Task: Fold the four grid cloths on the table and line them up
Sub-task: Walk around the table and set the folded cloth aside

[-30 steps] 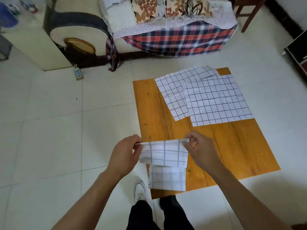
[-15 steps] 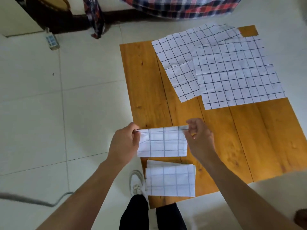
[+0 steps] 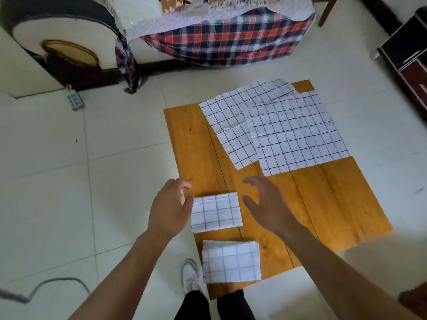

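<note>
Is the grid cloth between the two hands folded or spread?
Folded. The cloth between the hands is a small compact rectangle on the table, far smaller than the spread cloths.

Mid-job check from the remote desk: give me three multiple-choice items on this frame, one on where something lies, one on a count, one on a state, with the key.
1. Where does the second folded cloth lie?
A. Beyond the first folded cloth, on the table
B. On the floor
C. On top of the unfolded cloths

2. How many cloths lie unfolded?
A. None
B. Two
C. Four

3. What is the right hand doing?
A. Gripping a cloth
B. Pressing a cloth flat
C. Open above the table, holding nothing

Key:
1 A, it lies on the wood just past the nearest folded cloth.
2 B, the left unfolded cloth and the right unfolded cloth overlap at the far end.
3 C, its fingers are spread clear of any cloth; the left hand sits at the second cloth's edge.
</note>
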